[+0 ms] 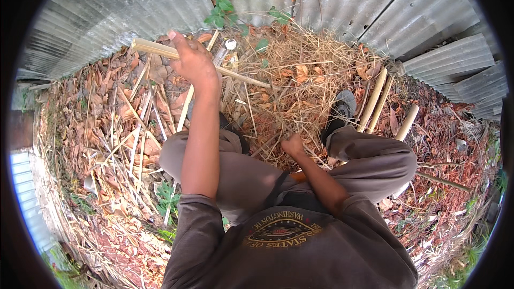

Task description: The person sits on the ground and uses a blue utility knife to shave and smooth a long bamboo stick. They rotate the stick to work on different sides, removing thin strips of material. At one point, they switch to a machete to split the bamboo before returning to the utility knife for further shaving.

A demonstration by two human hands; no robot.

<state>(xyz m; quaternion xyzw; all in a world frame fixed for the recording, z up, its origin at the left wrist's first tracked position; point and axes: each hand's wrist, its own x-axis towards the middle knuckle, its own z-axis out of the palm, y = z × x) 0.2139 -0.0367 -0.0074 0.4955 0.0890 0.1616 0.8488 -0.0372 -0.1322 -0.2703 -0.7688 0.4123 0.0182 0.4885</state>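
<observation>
My left hand (pixel 197 65) is raised ahead of my left knee, its fingers closed round a pale split bamboo stick (pixel 241 77). The stick slants from the upper left down to the right, its thicker end beyond my fingers. Low between my legs, my right hand (pixel 292 145) is closed. Whatever it grips is too small and too like the ground litter to make out. Ahead of that hand spreads a heap of thin dry shavings (pixel 308 56). Long pale strips (pixel 135 152) lie loosely on the brown leaves to my left.
Several bamboo poles (pixel 373 99) lie by my right foot. A clear plastic bottle (pixel 220 52) with a white cap rests near the shavings. Corrugated metal sheets (pixel 342 0) wall off the far side, with a green leafy plant (pixel 225 6) against them. Leaf litter covers the ground.
</observation>
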